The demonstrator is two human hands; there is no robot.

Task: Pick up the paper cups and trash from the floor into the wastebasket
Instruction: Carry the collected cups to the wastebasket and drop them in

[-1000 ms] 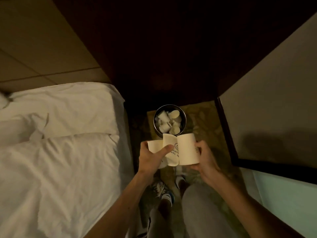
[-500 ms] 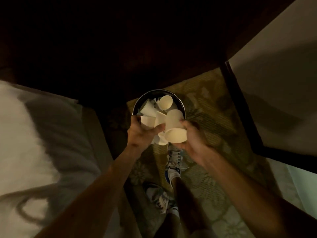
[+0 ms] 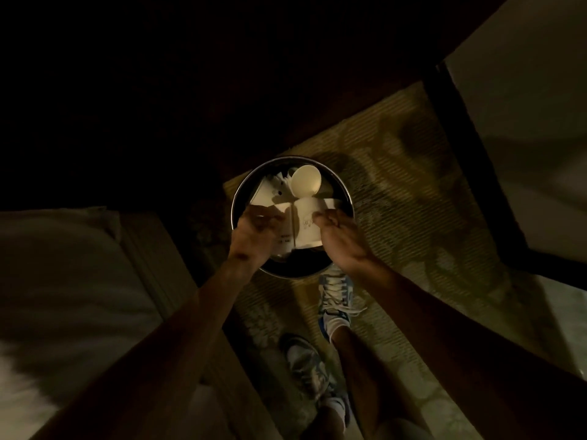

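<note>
Both hands are working directly over the open mouth of the round metal wastebasket (image 3: pixel 345 193), which is standing on the patterned carpet (image 3: pixel 406 185) between the bed (image 3: pixel 70 268) and a dark-framed panel (image 3: pixel 524 128). The left hand (image 3: pixel 254 238) is reaching in from the bed side, and its grip is clamped on the left cup (image 3: pixel 283 241), a flattened paper cup with small print on its wall; the fingers are curling over the cup's upper edge. The right hand (image 3: pixel 344 247) is coming in from the opposite side, and its grip is pinching the right cup (image 3: pixel 305 225), a paper cup showing a faint logo, with the fingertips (image 3: pixel 325 217) pressing on its side. The two held cups are touching each other and are sitting within the ring of the rim, above the dark inside of the wastebasket. Further in, a loose cup (image 3: pixel 306 185) is lying tilted with its open mouth facing the camera, resting on crumpled white paper trash (image 3: pixel 270 193) at the far side of the wastebasket. Motion blur is softening both hands, so finer finger positions cannot be told. Below the hands, the person's right shoe (image 3: pixel 336 296) is standing just beside the near rim, and the left shoe (image 3: pixel 306 366) is standing further back on the carpet.
</note>
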